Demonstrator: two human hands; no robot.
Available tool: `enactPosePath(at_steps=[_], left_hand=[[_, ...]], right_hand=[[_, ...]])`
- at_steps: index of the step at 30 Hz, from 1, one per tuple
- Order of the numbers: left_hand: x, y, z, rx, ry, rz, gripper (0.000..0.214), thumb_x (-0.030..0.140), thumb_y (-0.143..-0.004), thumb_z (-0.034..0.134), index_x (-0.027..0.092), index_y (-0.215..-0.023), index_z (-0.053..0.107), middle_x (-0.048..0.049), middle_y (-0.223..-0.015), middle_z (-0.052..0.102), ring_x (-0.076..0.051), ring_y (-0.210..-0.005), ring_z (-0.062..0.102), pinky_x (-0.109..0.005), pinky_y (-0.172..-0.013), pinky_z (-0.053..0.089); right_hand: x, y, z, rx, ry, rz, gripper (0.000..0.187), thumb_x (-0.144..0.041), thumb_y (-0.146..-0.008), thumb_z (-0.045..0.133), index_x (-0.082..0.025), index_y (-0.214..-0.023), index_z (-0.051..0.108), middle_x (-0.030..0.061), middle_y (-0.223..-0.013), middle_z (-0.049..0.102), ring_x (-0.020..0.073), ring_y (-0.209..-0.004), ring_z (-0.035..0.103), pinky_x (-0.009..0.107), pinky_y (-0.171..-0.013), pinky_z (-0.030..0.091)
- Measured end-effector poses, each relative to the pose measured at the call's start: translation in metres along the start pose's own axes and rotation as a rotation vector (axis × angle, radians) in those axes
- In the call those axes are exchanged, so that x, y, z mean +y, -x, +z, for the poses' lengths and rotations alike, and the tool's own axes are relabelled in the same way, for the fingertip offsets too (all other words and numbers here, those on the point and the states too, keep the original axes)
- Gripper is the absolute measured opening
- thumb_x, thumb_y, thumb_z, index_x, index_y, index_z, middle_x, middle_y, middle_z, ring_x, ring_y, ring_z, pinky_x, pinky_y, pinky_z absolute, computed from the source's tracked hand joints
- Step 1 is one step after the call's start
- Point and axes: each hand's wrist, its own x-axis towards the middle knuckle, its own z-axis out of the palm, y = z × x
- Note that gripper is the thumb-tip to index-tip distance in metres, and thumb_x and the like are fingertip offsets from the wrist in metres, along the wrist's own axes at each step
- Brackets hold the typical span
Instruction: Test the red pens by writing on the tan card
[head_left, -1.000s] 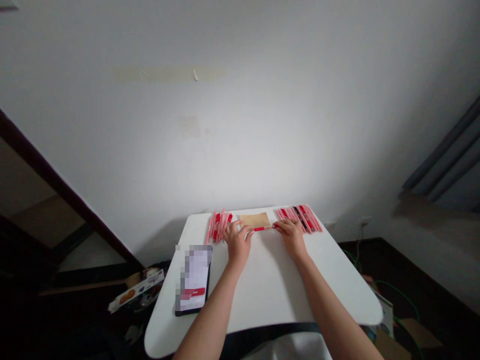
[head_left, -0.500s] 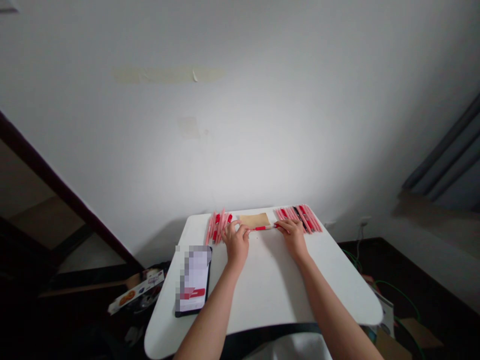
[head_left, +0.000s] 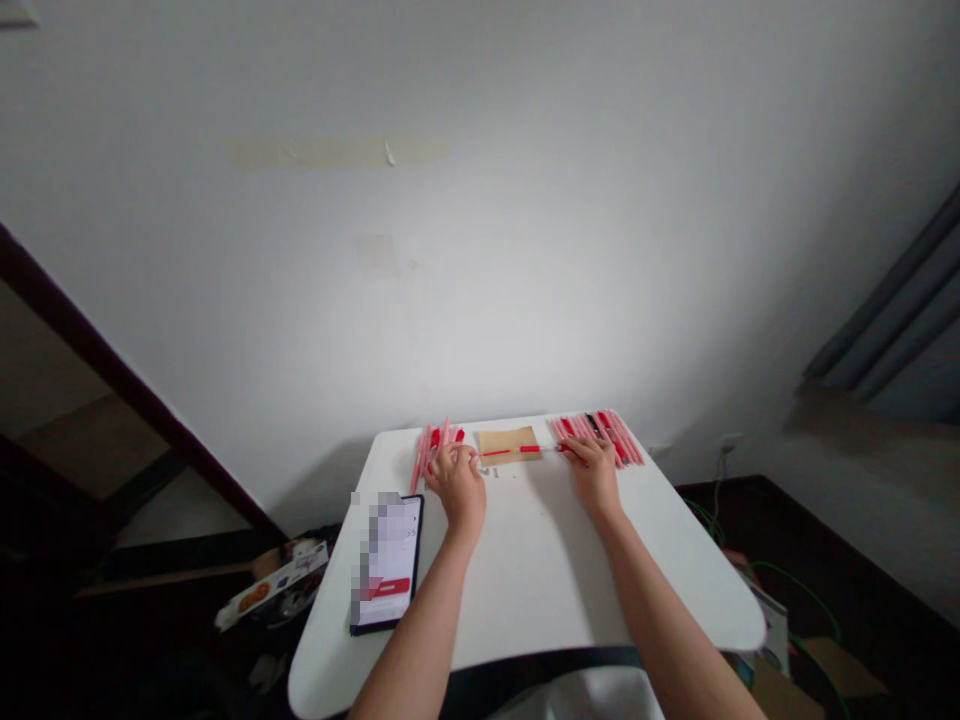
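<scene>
My left hand (head_left: 456, 482) and my right hand (head_left: 594, 466) hold the two ends of a thin red pen part (head_left: 517, 451) stretched across the far side of the white table (head_left: 540, 570). Both hands are pinched shut. A pile of pink and red pens (head_left: 431, 448) lies just beyond my left hand. A second row of pens (head_left: 611, 432) lies beyond my right hand. A brown paper piece (head_left: 508, 440) sits between the piles, under the held part. Tiny bits (head_left: 489, 471) lie on the table by my left hand.
A phone (head_left: 386, 575) with a lit screen lies at the table's left edge. A plain wall stands right behind the table. On the dark floor lie a printed box (head_left: 270, 592) at left and green cables (head_left: 780, 590) at right.
My hands have drawn apart, the left one sliding leftward; the red piece between them now looks longer and thinner. Small bits show on the table by my left hand.
</scene>
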Motion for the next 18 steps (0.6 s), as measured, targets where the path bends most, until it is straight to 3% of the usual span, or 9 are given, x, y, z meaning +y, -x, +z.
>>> enactPosePath(at_steps=[9,18], left_hand=[[-0.003,0.000,0.002,0.073,-0.009,-0.032,0.014,0.015,-0.083,0.051,0.020,-0.088,0.064,-0.0092,-0.108,0.061,-0.026,-0.113,0.050,-0.048,-0.102,0.033],[0.013,0.019,0.011,0.029,0.009,0.124,0.008,0.019,-0.081,0.055,0.018,-0.079,0.064,-0.0101,-0.113,0.060,-0.027,-0.115,0.048,-0.051,-0.104,0.032]], right_hand=[[-0.001,0.000,-0.001,0.048,0.031,0.011,0.040,-0.044,-0.092,0.043,-0.020,-0.095,0.075,0.0091,-0.098,0.072,0.0265,-0.093,0.048,0.042,-0.087,0.033],[0.001,0.000,0.000,0.044,0.033,0.038,0.041,-0.046,-0.092,0.043,-0.020,-0.095,0.075,0.0094,-0.098,0.072,0.0269,-0.093,0.048,0.042,-0.087,0.033]])
